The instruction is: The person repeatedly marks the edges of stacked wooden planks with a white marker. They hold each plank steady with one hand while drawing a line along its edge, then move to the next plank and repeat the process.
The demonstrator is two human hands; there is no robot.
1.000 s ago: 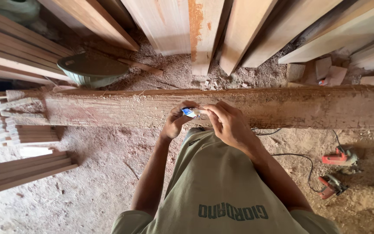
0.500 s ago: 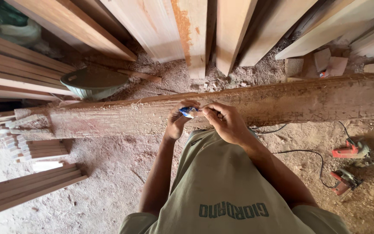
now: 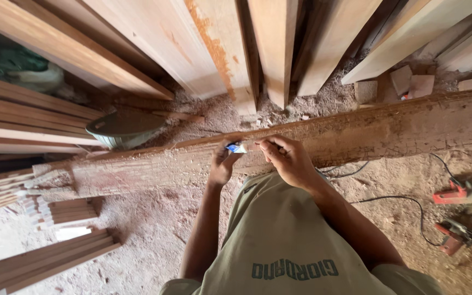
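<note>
A sawdust-covered floor (image 3: pixel 137 246) carries one long rough beam (image 3: pixel 383 131), with planks (image 3: pixel 214 49) leaning behind it. Since the earlier frame the beam sits tilted and the view is closer. Left hand (image 3: pixel 222 164) and right hand (image 3: pixel 290 161) both pinch one small blue-and-white object (image 3: pixel 236 147) against the beam's top. Two red power tools (image 3: pixel 457 194) lie right.

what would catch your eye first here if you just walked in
First the long rough timber beam lying across the sawdust floor, with the left hand and right hand meeting over it around a small blue and white object. Behind it, pale planks lean upright. At the right lie two red power tools with cords.
</note>
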